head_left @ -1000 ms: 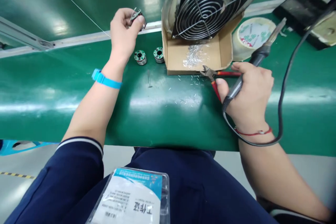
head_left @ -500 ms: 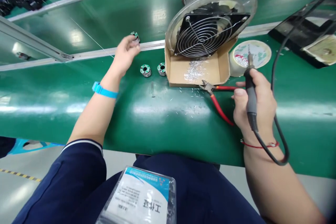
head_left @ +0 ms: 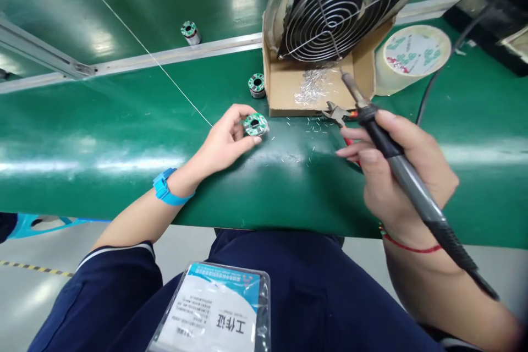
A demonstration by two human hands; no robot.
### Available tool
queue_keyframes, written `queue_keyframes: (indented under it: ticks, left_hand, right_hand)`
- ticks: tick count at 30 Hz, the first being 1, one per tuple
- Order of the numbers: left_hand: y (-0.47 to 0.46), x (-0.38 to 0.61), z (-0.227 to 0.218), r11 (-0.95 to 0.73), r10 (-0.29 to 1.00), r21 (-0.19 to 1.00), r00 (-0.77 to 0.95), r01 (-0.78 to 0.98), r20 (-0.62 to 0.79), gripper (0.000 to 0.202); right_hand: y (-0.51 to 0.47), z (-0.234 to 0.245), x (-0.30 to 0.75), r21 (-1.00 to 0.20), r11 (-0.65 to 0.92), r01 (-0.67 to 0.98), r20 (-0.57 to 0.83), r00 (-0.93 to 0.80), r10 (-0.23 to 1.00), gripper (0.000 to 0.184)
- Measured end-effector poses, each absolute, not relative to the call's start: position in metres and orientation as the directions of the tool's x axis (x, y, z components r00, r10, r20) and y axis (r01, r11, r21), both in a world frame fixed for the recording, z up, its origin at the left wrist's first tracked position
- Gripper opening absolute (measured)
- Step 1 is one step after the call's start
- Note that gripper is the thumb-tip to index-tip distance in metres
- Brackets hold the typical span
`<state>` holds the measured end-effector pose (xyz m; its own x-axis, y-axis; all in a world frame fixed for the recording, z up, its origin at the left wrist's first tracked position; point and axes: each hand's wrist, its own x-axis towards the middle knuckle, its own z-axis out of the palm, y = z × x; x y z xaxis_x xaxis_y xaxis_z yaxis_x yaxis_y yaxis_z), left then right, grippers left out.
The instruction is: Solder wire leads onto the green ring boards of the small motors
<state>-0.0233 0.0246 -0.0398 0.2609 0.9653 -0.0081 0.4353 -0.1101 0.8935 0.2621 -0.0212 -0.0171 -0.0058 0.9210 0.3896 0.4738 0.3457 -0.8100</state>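
Note:
Between the thumb and fingers of my left hand (head_left: 225,140) is a small motor stator with a green ring-shaped circuit board (head_left: 255,124), its board facing up. My right hand (head_left: 406,168) is closed around the grey handle of a soldering iron (head_left: 398,157), whose tip points up and left toward the cardboard box. Red-handled side cutters (head_left: 337,114) lie under and beside my right fingers, their handles partly hidden. A second, similar stator (head_left: 257,85) stands against the box's left side. Another stator (head_left: 190,33) stands farther back, by the metal rail.
The cardboard box (head_left: 297,105) holds clipped wire bits in front of a fan with a round wire guard (head_left: 330,25). A wide tape roll (head_left: 412,58) stands to its right. Wire clippings are strewn over the green bench (head_left: 206,192). A white cord (head_left: 142,44) runs toward my left hand.
My left hand has come back from the rail to the middle of the bench and now holds a stator. My right hand has tilted the soldering iron leftward. The view has shifted closer.

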Motion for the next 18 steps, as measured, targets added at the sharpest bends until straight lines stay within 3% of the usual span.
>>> queue_keyframes:
  ticks: [3,8,12,18]
  left_hand:
    - [0.004,-0.001,-0.036,-0.117,0.919,0.953,0.394,0.281,-0.003,0.048]
    - [-0.009,0.026,-0.021,-0.09,0.866,0.973,0.5,0.213,-0.03,0.044]
    - [-0.01,0.03,-0.012,-0.179,0.858,0.961,0.511,0.211,0.048,0.04]
    - [-0.012,0.028,-0.013,-0.365,0.828,0.907,0.519,0.211,0.212,0.042]
  right_hand:
    - [-0.024,-0.003,0.249,-0.871,0.351,0.342,0.338,-0.099,0.936,0.05]
    - [-0.012,0.014,0.24,-0.893,0.261,0.366,0.191,-0.215,0.958,0.05]
    - [-0.006,0.017,0.239,-0.899,0.129,0.419,0.043,-0.208,0.977,0.047]
    - [-0.004,0.014,0.239,-0.951,0.135,0.279,0.054,-0.278,0.959,0.045]
